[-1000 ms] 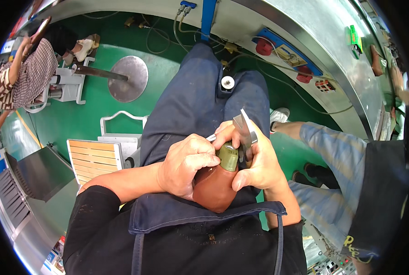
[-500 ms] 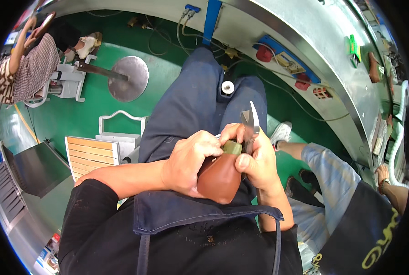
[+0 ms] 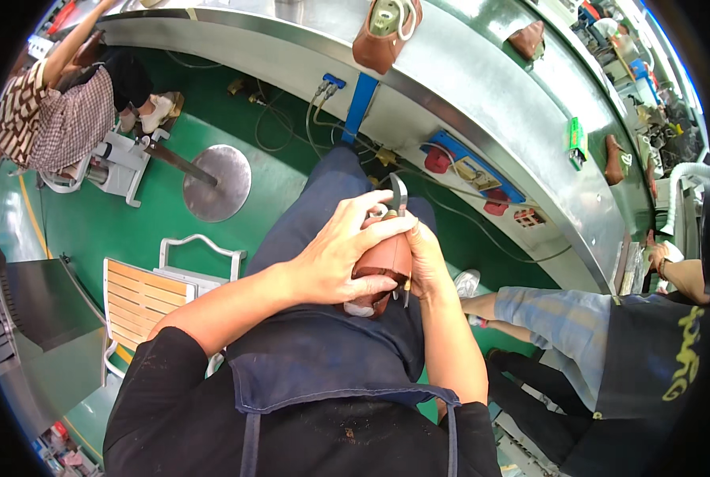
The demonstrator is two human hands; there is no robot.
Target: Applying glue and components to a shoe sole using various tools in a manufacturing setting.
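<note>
Just above my lap, both hands are closed around a brown leather shoe (image 3: 387, 261) that is partly covered by my fingers. My left hand (image 3: 327, 246) wraps it from the left, with its thumb across the lower part and its fingers over the top. From the right, my right hand (image 3: 425, 258) grips the shoe's side. A pair of metal lasting pincers (image 3: 399, 195) is held in the right hand along with the shoe. Their curved dark head sticks up beyond the fingers, while most of the handles are hidden.
Ahead runs a curved metal bench (image 3: 450, 103), with a laced brown shoe (image 3: 380, 40) at its edge and a green box (image 3: 576, 143) further right. A slatted chair (image 3: 148, 300) and a round metal base (image 3: 217, 183) stand left. A person (image 3: 562, 342) is close on my right.
The shoe has been turned over in my hands, so its smooth rounded end no longer faces me. My left hand has spread over it. The view has shifted, showing more of the bench.
</note>
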